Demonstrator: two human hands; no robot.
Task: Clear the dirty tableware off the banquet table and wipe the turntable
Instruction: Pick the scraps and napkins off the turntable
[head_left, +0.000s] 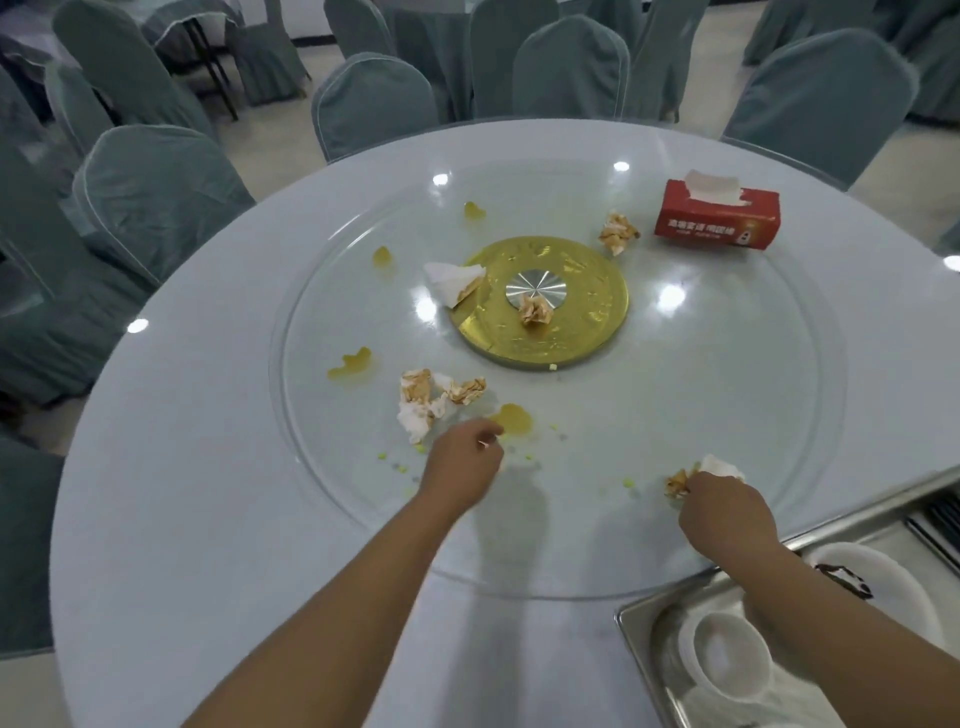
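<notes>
The person's left hand (464, 464) lies knuckles-up on the round clear glass turntable (727, 415), fingers curled under; whether they pinch anything cannot be told. Just beyond its fingertips sits a yellow-orange sauce puddle (511, 417), and just beyond and to the left of the hand lies a cluster of crumpled, stained white tissues (431, 402). Small yellow-green crumbs (402, 466) dot the glass beside the hand.

The right hand (727, 514) is closed around a crumpled white tissue with brown stains (706, 470), which pokes out past the fingers and rests on the turntable near its close edge.

Farther out between the two hands, the gold disc with a silver hub (571, 332) marks the turntable's centre; a balled stained tissue (536, 310) sits on it and a folded white napkin (453, 281) overlaps its left edge. More sauce smears (352, 364) lie well beyond the left hand. Far beyond the right hand, a red tissue box (719, 221) stands near another stained wad (617, 232).

Under the right forearm, a stainless steel tray (641, 634) holds white bowls and plates (727, 657). The pale round table (182, 519) is ringed by grey-green covered chairs (156, 197).
</notes>
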